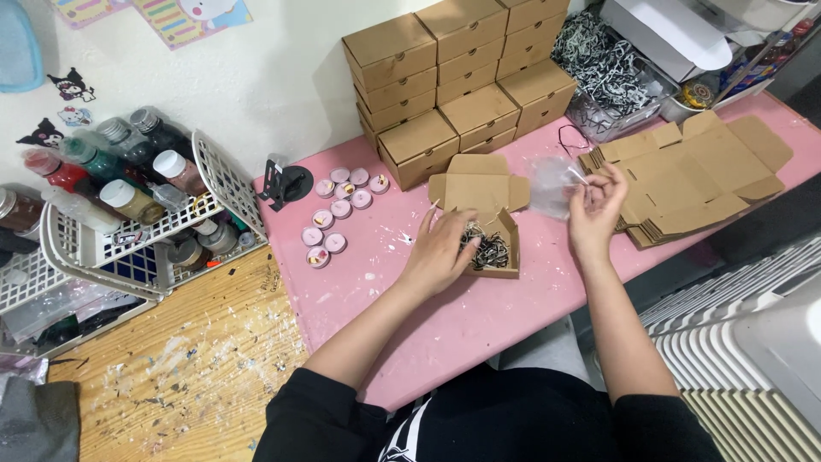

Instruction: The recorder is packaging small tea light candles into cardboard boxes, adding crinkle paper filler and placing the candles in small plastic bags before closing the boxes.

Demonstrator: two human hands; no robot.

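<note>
A pink worktop [479, 325] fills the middle of the view, with a paint-flecked wooden surface [188, 368] joining it on the left. Against the wall at the back stands a stack of closed brown cardboard boxes [462, 77], and to the right lies a pile of flat, unfolded box blanks [701, 175]. A white basket [128, 239] of paint bottles leans on the left side. A tray of black-and-white shredded paper [603, 60] sits behind the blanks.

Near the centre, an open small cardboard box [483, 214] rests on the worktop, its lid flaps up and a tuft of shredded filler [489, 250] inside. The left hand [440, 252] lies on the box's near-left edge, fingers loosely curled and touching the filler. The right hand [596, 210] hovers just right of the box, its fingers pinching a small clear plastic bag [552, 184] held above the worktop.

Left of the box, a cluster of small pink tealight candles [338, 214] lies beside a black stand [282, 184].
</note>
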